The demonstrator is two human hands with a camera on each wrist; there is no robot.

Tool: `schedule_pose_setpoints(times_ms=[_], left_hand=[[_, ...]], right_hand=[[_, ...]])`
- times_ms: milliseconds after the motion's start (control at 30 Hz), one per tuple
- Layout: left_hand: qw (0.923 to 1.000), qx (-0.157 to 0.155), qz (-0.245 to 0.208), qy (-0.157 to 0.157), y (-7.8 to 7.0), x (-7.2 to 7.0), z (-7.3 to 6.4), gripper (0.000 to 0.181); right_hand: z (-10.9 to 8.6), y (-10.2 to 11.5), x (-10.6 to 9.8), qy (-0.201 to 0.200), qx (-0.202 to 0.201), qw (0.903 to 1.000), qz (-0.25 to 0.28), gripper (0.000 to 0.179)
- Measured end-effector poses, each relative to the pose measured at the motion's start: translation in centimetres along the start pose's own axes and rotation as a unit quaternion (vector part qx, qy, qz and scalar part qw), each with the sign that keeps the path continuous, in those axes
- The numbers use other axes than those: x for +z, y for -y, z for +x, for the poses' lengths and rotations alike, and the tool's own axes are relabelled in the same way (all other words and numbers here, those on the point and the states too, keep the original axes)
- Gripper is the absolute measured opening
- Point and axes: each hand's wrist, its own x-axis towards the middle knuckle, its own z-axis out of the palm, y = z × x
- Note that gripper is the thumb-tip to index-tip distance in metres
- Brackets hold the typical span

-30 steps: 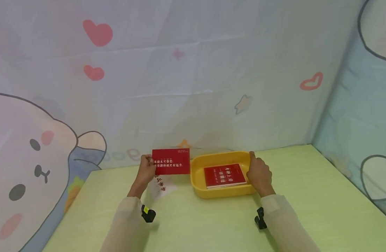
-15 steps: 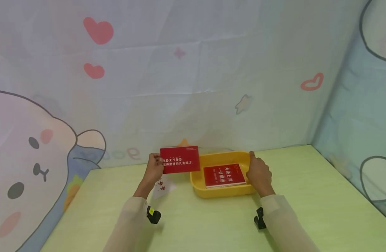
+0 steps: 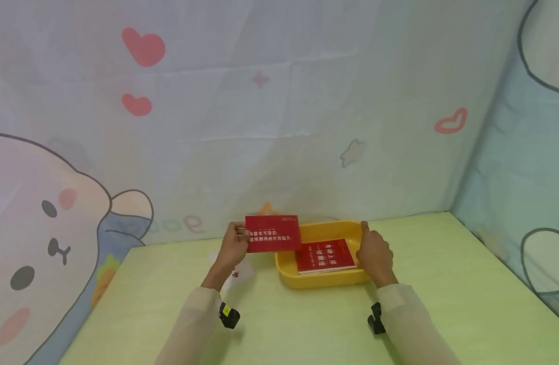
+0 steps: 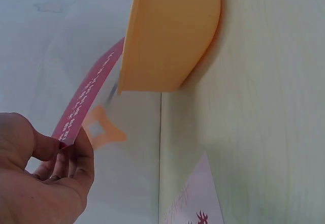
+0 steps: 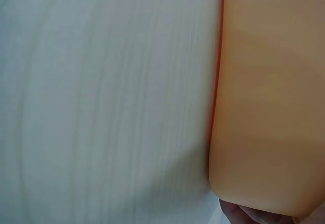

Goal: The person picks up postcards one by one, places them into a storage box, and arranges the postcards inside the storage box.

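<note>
My left hand (image 3: 233, 251) pinches a red postcard (image 3: 273, 230) with white writing by its left edge. The postcard's right part overlaps the left end of a yellow tray (image 3: 327, 280) in the head view. In the left wrist view, thumb and fingers hold one end of the card (image 4: 90, 94), while its far end passes behind the tray wall (image 4: 162, 46). Gripping the tray's right end is my right hand (image 3: 376, 256); its fingers show only partly below the tray in the right wrist view. Inside the tray lies a small stack of cards (image 3: 326, 256), a red one uppermost.
A white card (image 3: 243, 272) with red writing lies on the pale green table (image 3: 302, 324), below the left hand and partly hidden by it. A printed cloth backdrop (image 3: 279, 116) stands right behind the table, and another side of it rises at the right.
My left hand has carried the red postcard to the right, from beside the tray to over its left end. The white card is now more covered. My right hand stays on the tray.
</note>
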Motion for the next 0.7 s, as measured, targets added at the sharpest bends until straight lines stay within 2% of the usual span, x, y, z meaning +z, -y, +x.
schedule_pose_setpoints(times_ms=[133, 400, 700], left_hand=[[0.9998, 0.007, 0.021, -0.001, 0.0, 0.5, -0.1, 0.036], [0.9992, 0.019, 0.03, 0.017, -0.5, 1.2, -0.8, 0.041], [0.9987, 0.013, 0.029, 0.041, -0.9, 2.3, -1.0, 0.041]], right_hand=[[0.0, 0.1, 0.1, -0.002, 0.0, 1.0, -0.002, 0.073], [-0.1, 0.2, 0.1, 0.0, 0.001, 1.0, 0.0, 0.072], [0.0, 0.2, 0.2, -0.002, 0.0, 1.0, 0.0, 0.073]])
